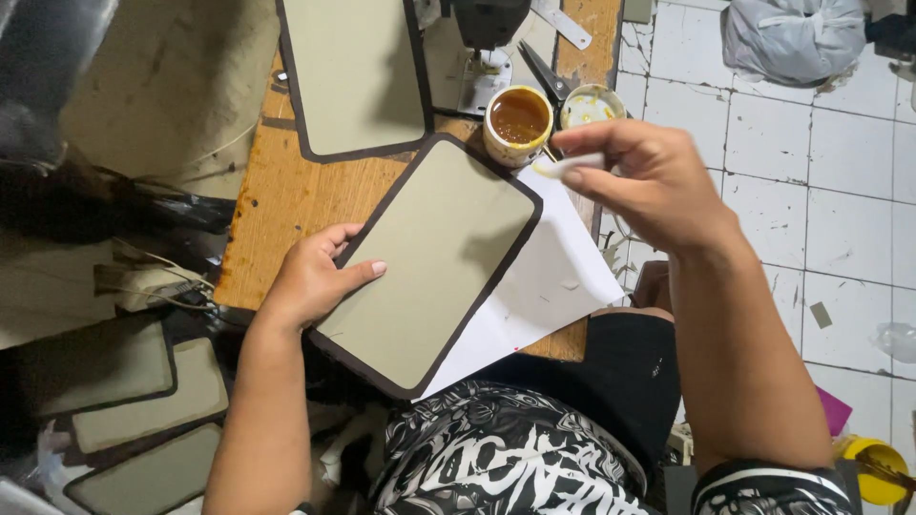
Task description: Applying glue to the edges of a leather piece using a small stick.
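Olive panel [429,262] with dark brown binding lies flat on white paper [553,277] at tabletop [277,205] centre; judged light, semi-stiff, best held by its edges. Left hand [310,281] presses its 9 o'clock edge. Right hand [649,181] pinches a small whitish applicator [563,167] near glue cup [518,124] at 12 o'clock

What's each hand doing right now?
Left hand: open, flat on the olive panel.
Right hand: closed, pinching a small white applicator.
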